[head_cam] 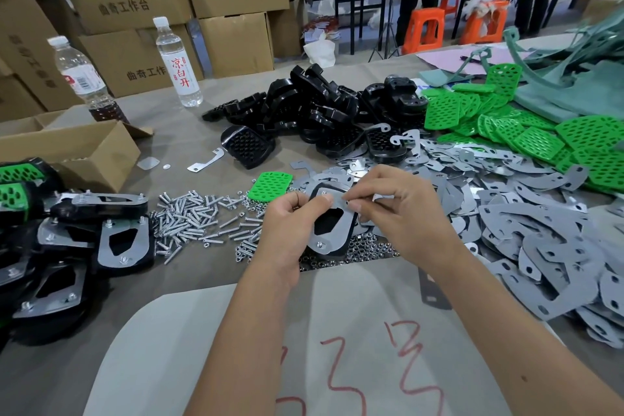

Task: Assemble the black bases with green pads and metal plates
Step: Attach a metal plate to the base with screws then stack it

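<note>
Your left hand (290, 213) grips the black base (329, 228) above the nuts (358, 248); your right hand (395, 204) pinches its metal plate (337, 209). Finished pieces (101, 230) lie left; many parts remain.

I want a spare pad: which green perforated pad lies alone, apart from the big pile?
The single green perforated pad beside the screws, just beyond the left hand.

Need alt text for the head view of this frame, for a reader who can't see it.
A person's left hand and right hand hold a black base with a metal plate on top, above a table. Loose screws, metal plates, green pads and black bases lie in heaps around; finished assemblies sit on the left.
</note>
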A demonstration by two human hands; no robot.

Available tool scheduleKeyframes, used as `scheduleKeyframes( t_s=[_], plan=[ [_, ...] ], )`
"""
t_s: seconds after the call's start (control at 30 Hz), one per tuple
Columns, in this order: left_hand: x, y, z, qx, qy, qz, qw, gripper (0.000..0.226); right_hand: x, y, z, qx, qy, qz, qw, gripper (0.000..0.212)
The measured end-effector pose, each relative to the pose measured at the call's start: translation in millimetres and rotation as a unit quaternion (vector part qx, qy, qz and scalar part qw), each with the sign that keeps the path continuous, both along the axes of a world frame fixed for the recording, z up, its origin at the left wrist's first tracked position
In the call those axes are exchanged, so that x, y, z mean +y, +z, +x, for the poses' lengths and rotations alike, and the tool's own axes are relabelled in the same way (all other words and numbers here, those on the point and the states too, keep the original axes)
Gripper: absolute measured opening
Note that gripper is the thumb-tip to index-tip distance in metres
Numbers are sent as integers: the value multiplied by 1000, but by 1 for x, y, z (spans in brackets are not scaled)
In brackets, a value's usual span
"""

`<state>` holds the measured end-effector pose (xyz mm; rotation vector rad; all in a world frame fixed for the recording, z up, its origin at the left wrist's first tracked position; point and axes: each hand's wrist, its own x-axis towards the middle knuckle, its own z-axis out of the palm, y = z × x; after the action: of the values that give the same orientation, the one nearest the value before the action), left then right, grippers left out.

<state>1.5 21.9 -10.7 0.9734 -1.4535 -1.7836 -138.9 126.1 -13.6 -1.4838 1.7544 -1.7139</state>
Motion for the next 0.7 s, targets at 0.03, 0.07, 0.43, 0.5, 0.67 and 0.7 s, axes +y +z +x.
scheduleKeyframes(
  t_s=[0.03, 0.07, 0.43, 0.5, 0.67, 0.7],
  plan=[
    [-1, 0, 0, 1, -5, 7, 1000, 32, 0, 0, 0, -4, -1, 2, 1000, 12],
    [-1, 0, 1, 2, -10, 16, 1000, 29, 0, 1, 0, -6, -3, 3, 1000, 12],
    [1, 5, 5, -18, -56, 5, 998, 61, 0, 2, 4, 15, -17, 3, 1000, 9],
    [3, 5, 3, -16, -44, 3, 999, 60, 1, 3, 4, 23, -10, 2, 1000, 10],
    [6, 1, 0, -7, -28, 0, 1000, 37, 2, 4, 3, 55, -27, 2, 998, 9],
    [5, 0, -1, -9, -27, -4, 1000, 30, 2, 4, 3, 59, -35, 1, 998, 8]
  ],
)
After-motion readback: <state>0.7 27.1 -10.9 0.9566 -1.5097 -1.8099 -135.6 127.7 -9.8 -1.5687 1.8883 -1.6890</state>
